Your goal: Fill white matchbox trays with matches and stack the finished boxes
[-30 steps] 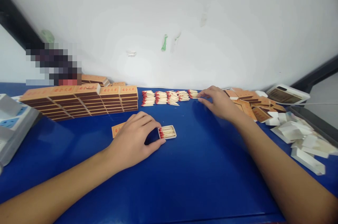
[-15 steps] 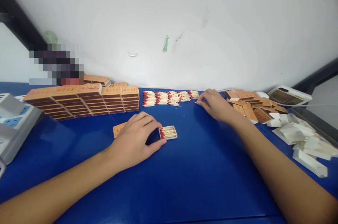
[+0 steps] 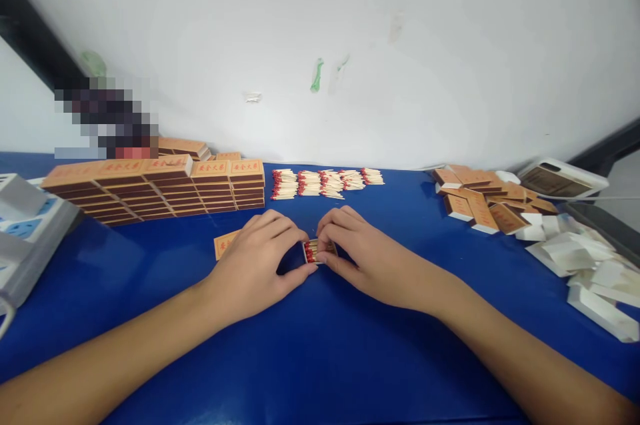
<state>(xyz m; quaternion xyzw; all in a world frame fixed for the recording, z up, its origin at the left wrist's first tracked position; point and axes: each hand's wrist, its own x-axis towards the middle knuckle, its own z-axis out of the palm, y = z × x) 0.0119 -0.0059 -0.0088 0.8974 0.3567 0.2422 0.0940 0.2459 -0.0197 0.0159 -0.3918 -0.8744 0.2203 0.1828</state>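
A small white tray of red-tipped matches (image 3: 314, 251) lies on the blue table (image 3: 350, 345) in the middle. My left hand (image 3: 255, 265) grips its left end between thumb and curled fingers. My right hand (image 3: 357, 255) is curled over the tray's right end, fingertips pressed on the matches and partly hiding them. An orange matchbox sleeve (image 3: 225, 243) peeks out flat beside my left hand. Several small heaps of loose matches (image 3: 325, 183) lie in a row at the back.
A long stack of orange matchboxes (image 3: 155, 189) stands at the back left. Loose orange sleeves (image 3: 480, 201) and white inner trays (image 3: 575, 255) pile up on the right. A grey power strip (image 3: 25, 231) sits at the left edge, a phone (image 3: 563, 178) at the far right.
My right hand has drawn back from the heaps of loose matches at the rear and come down onto the right end of the tray. The left hand has stayed put.
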